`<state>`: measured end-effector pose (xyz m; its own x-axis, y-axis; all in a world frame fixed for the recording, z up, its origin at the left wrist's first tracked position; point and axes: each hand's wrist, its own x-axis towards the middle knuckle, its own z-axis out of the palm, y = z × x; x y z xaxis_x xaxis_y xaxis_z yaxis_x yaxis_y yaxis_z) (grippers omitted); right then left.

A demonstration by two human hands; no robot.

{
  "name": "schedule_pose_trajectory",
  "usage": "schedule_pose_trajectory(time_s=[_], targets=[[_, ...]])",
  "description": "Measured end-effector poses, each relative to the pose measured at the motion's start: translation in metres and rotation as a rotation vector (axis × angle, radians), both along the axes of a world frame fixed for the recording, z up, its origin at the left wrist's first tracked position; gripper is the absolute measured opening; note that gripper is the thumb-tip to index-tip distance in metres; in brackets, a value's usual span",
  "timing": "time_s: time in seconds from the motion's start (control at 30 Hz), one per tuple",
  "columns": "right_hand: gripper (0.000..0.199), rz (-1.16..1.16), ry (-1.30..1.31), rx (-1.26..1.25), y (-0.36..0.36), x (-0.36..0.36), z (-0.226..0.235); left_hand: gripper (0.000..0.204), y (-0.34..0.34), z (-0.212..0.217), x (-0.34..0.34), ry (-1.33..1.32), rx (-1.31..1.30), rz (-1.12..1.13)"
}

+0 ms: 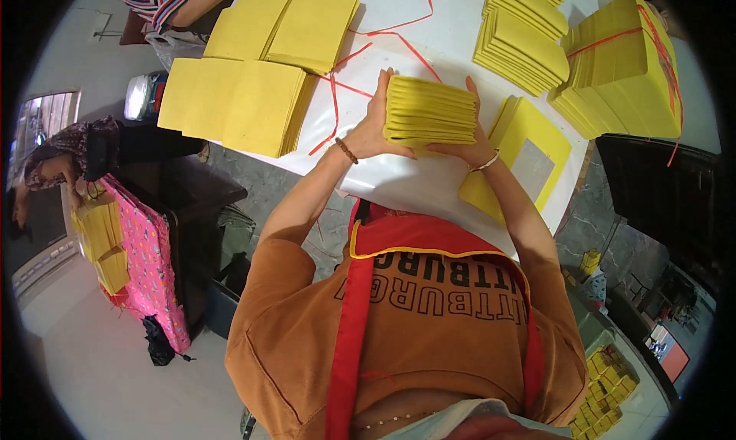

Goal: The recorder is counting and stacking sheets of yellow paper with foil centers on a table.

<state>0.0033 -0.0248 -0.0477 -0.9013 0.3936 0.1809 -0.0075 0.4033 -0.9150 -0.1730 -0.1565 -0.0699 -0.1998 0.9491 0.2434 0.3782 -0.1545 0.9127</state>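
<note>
Yellow paper stack (429, 112) stands on edge on the white table (399, 183), squeezed between left hand (373, 129) and right hand (475, 137), fingers closed around its ends, unbound, while tied bundles (621, 72) and loose piles (253, 95) lie around.

A bound yellow paper bundle (625, 64) tied with red string (606, 35) stands at the counter's (429, 183) far right corner.
</note>
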Motion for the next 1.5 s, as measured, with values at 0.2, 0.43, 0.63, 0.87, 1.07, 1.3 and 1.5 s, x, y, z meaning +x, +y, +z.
schedule_pose_trajectory(time_s=[0.2, 0.43, 0.63, 0.87, 1.07, 1.3, 1.5], targets=[[0.128, -0.010, 0.025, -0.318, -0.003, 0.000, 0.005, 0.153, -0.006, 0.008, -0.009, 0.137, -0.085, -0.042], [0.120, -0.007, 0.030, -0.301, 0.002, 0.005, 0.007, 0.158, -0.004, 0.001, 0.010, -0.076, 0.010, -0.009], [0.101, -0.060, 0.062, -0.312, 0.001, 0.005, 0.008, 0.144, 0.000, 0.017, 0.016, -0.176, -0.088, 0.130], [0.088, -0.099, 0.018, -0.275, 0.009, 0.008, 0.007, 0.132, 0.000, 0.040, 0.006, 0.020, -0.028, 0.115], [0.087, -0.113, 0.112, -0.318, 0.013, 0.003, 0.038, 0.127, 0.007, 0.066, 0.003, 0.158, 0.057, 0.154], [0.087, -0.065, 0.171, 0.227, 0.026, -0.005, 0.015, 0.118, 0.012, 0.020, -0.003, 0.034, 0.031, 0.107], [0.083, -0.056, 0.021, -0.187, 0.027, -0.001, 0.017, 0.124, 0.021, 0.051, -0.006, -0.156, -0.027, -0.001]])
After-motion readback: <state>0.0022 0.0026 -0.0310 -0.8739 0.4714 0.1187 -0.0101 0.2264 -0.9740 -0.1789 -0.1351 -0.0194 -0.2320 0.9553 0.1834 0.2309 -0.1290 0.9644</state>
